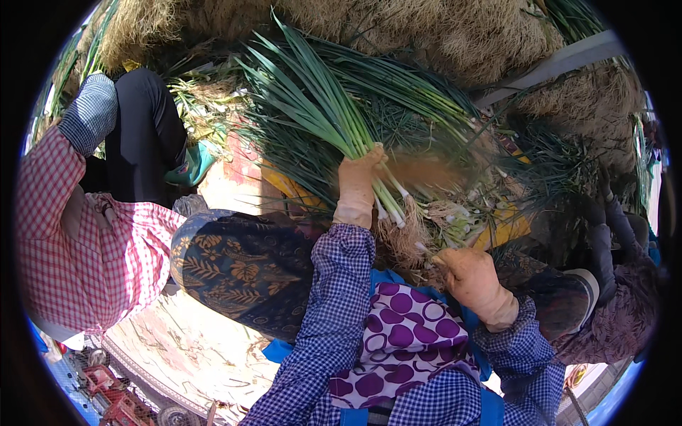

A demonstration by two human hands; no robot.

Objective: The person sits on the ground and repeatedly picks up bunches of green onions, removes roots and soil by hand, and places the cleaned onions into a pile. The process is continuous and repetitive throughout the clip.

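My gloved left hand (358, 181) is closed around a bunch of green onions (335, 117). Their long green leaves fan out up and to the left, while white stem ends and stringy roots (407, 234) hang below the fist. To the right and lower, my gloved right hand (474, 282) has its fingers curled near those roots. A thin pale stem (423, 248) lies by its fingertips; whether it is pinched there cannot be made out. A blurred brown patch (426, 171), perhaps loose soil, shows beside the left fist.
More green onions (405, 88) lie beyond the bunch, before a wall of stacked, root-end-out bundles (426, 26). Trimmings (461, 221) litter the ground ahead. A co-worker in a checked shirt (96, 239) sits close at left; another person (613, 303) is at right. A grey strap (554, 64) crosses the stack.
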